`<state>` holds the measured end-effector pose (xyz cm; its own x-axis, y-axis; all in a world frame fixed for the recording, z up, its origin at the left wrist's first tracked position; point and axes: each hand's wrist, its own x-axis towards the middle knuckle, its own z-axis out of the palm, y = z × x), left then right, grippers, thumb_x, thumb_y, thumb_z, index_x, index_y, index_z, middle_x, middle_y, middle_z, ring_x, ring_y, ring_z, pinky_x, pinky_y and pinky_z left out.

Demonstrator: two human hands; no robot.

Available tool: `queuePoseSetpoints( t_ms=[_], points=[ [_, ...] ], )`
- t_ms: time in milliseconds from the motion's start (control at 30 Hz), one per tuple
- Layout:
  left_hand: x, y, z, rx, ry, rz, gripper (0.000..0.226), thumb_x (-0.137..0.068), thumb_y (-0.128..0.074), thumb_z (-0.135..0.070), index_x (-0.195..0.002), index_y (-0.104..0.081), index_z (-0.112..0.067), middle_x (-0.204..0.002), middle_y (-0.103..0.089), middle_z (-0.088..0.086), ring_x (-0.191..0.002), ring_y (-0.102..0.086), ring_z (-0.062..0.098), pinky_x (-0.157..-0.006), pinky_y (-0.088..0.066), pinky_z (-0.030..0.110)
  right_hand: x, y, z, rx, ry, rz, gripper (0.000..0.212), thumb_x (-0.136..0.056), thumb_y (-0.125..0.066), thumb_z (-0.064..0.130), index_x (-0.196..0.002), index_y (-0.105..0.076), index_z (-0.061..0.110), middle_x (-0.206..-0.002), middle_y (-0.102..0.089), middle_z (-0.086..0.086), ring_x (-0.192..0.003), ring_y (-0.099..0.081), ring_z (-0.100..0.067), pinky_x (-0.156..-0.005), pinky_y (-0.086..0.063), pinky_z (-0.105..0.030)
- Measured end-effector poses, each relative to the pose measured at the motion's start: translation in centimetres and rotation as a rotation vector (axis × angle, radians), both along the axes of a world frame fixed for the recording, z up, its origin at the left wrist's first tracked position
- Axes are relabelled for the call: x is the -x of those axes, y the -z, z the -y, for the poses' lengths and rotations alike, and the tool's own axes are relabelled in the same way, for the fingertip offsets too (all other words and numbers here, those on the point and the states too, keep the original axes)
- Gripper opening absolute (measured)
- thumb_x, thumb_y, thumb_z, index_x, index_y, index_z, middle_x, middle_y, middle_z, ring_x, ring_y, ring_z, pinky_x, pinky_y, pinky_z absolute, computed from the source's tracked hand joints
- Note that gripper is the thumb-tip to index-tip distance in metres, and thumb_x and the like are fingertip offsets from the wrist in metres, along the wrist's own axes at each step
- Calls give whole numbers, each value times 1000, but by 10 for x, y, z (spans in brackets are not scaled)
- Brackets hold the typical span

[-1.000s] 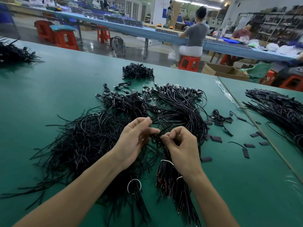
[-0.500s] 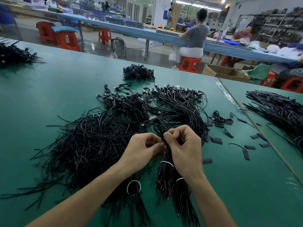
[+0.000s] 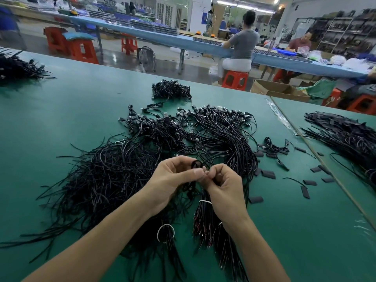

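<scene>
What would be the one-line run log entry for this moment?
left hand: pinches black sleeve | right hand: pinches thin cable | below: cable pile on green table

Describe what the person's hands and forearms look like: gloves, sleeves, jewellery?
No gloves: the left hand and right hand are uncovered. The left forearm and right forearm show no sleeve up to the picture's lower edge. No ring, watch, bracelet or marking is visible on either side.

Bare forearms (image 3: 105,239) lead to bare left hand (image 3: 173,180) and right hand (image 3: 224,190).
</scene>
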<state>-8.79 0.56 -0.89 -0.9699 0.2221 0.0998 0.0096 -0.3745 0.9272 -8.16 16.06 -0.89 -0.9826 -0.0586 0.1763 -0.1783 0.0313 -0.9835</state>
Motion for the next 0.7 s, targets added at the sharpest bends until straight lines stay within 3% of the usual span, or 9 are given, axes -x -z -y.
queuePoseSetpoints(
  t_ms=[133,233,333,433,567,700],
  points=[
    [-4,2,7,229,-42,-138,23,-67,-82,-41,-87,-80,-29,-102,-67,-7,-95,-59,4,-81,-45,15,2,-1,-2,106,34,109,28,-90,-65,-5,-75,-51,14,-71,-55,-5,-67,-54,-12,-67,-51,-23],
    [-4,5,8,308,-58,-174,22,-80,-77,-48,-79,-79,-26,-86,-57,-13,-78,-53,0,-74,-44,15,2,-2,-3,110,53,109,31,-89,-68,-2,-74,-47,15,-74,-54,-9,-71,-54,-15,-72,-53,-28],
    [-2,13,6,432,-154,-102,38,-68,-86,-45,-87,-66,-19,-71,-54,-14,-63,-46,6,-60,-41,18,2,-2,-2,76,89,64,32,-89,-70,1,-72,-48,17,-74,-58,-6,-71,-53,-14,-72,-50,-29],
    [-3,17,4,515,-52,100,58,-66,-83,-55,-100,-58,-15,-71,-66,-3,-58,-61,13,-51,-48,24,3,-1,1,83,66,37,37,-89,-69,1,-68,-50,23,-73,-66,1,-68,-58,-11,-69,-51,-24],
    [-1,17,3,538,102,70,41,-83,-70,-46,-99,-67,-9,-68,-71,2,-57,-70,22,-45,-51,24,5,4,2,61,66,23,43,-89,-69,2,-64,-51,32,-73,-68,4,-68,-62,-10,-70,-52,-22],
    [21,14,7,642,-45,3,24,-94,-67,-30,-81,-69,-10,-61,-69,5,-49,-65,14,-45,-49,22,8,6,0,-51,135,-6,18,-89,-73,15,-84,-58,25,-82,-70,3,-74,-65,-5,-72,-52,-18]
  ],
)
